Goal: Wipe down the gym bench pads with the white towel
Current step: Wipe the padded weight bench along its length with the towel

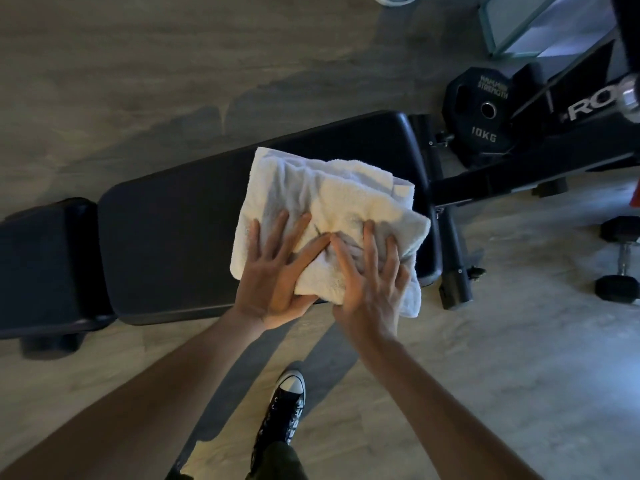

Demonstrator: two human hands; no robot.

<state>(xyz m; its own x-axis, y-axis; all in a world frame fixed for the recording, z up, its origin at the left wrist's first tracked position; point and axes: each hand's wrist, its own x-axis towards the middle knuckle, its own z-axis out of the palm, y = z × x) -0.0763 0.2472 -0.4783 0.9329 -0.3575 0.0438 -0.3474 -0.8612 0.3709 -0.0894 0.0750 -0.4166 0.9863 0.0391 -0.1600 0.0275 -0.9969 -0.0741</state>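
A crumpled white towel (332,199) lies on the right part of the long black bench pad (173,237). A shorter black pad (38,265) sits at the left end. My left hand (277,275) presses flat on the towel's near left part, fingers spread, thumb tucked under a fold. My right hand (372,278) lies over the towel's near right part, fingers spread and curled into the cloth. The towel's near right corner hangs over the pad's front edge.
A black 10 kg weight plate (479,109) leans by the bench frame (485,178) at the right. A dumbbell (621,258) lies on the floor far right. My black sneaker (285,407) stands on the wood floor below the bench.
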